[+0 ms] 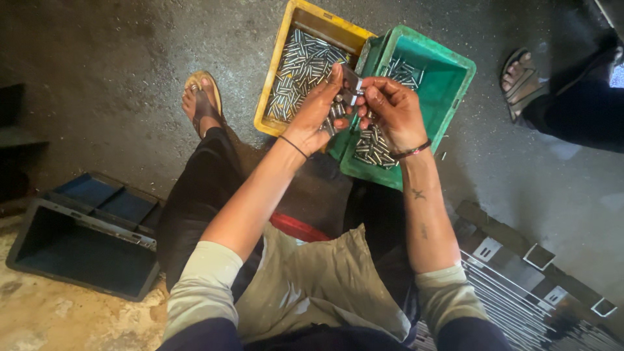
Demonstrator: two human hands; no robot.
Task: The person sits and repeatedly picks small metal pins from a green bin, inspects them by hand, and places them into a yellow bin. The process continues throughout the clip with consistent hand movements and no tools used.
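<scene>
Above the yellow crate and green crate of short shiny metal pins, the left hand cups several pins while pinching a small flat metal gauge; the right hand pinches it too.

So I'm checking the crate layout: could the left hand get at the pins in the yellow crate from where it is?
Probably yes. The left hand hovers right over the near edge of the yellow crate, whose top is open, with nothing covering the metal pins. It already holds some pins, though, so its fingers are partly taken.
</scene>
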